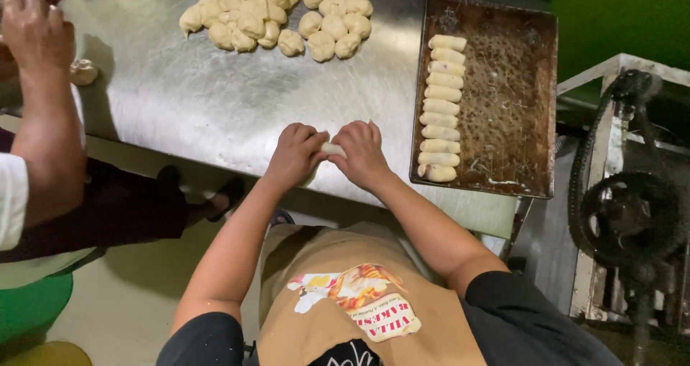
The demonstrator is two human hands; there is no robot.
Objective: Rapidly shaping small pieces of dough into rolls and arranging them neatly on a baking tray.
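At the near edge of the steel tabletop, the left hand and right hand meet over a small piece of dough; both sets of fingers are curled closed around it, pressing from either side, seemingly to shape it like the rolls nearby. Just right of the hands, a dark baking tray holds a single column of shaped dough rolls along its left side, within easy reach of the right hand. Farther back lies a heap of dough lumps, well apart from the hands. On the left, another person's hand works at the tabletop. Most of the held dough is covered by the fingers, so its shape is hard to make out; the heap is cut off by the top edge.
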